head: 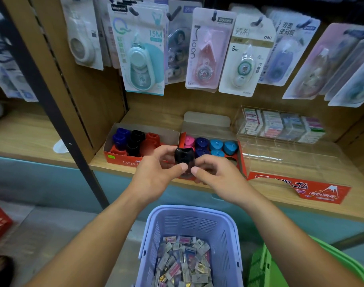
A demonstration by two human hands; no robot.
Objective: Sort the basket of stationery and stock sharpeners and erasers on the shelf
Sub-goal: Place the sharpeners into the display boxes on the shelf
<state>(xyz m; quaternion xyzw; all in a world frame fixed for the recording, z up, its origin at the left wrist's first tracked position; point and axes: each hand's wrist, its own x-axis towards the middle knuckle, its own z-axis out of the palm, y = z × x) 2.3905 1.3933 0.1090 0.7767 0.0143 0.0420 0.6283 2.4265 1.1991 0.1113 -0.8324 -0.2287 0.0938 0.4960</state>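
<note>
Beneath my grip sits the lilac basket [148, 228] of erasers [183, 264]. My left hand [156, 177] and right hand [216, 175] pinch one black sharpener [184, 156] by the fingertips. I judge so light a hold could drop it there, short of the red box [119, 158] just beyond.

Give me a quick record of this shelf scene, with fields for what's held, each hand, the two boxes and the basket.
held item: black sharpener
left hand: grips the sharpener's left side
right hand: pinches its lower right
left box: blue, black and red sharpeners
right box: pink, dark blue and light blue sharpeners
lilac basket: below the hands, holds small wrapped erasers
</note>
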